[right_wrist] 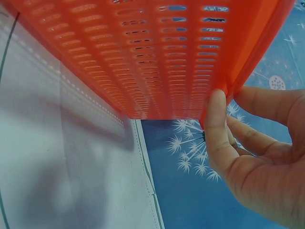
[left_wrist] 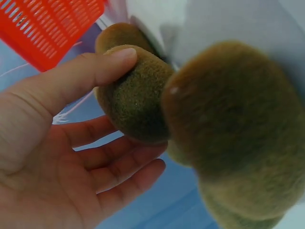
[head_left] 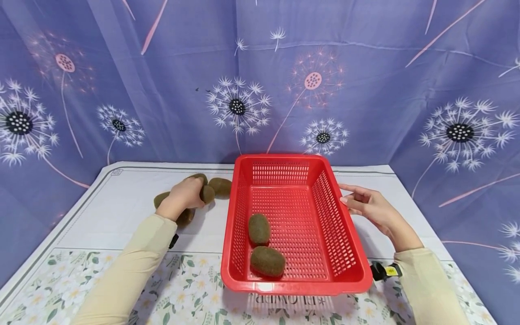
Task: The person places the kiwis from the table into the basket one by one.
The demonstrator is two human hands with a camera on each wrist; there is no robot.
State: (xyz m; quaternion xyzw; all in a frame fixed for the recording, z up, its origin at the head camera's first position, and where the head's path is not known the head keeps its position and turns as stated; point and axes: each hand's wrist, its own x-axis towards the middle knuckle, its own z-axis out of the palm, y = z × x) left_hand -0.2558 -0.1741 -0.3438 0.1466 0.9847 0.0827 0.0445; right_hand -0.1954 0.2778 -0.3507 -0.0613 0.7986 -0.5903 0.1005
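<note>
My left hand (head_left: pixel 183 198) is among several brown fuzzy kiwis left of the red plastic basket (head_left: pixel 296 287). Its thumb and fingers grip one kiwi (left_wrist: pixel 143 98), with the thumb across its near side in the left wrist view. Another kiwi (head_left: pixel 220 187) lies just beyond, close to the basket's left wall. Inside the basket are two kiwis, one upright-looking kiwi (head_left: pixel 259 229) and one lying crosswise kiwi (head_left: pixel 268 261). At the basket's right rim, my right hand (head_left: pixel 371 210) pinches the edge between thumb and fingers (right_wrist: pixel 217 107).
Under everything lies a white cloth with a floral front part (head_left: pixel 183 280). A purple dandelion-print curtain (head_left: pixel 276 58) rises behind and on both sides. Other kiwis (head_left: pixel 185 217) sit beneath and beside the left hand.
</note>
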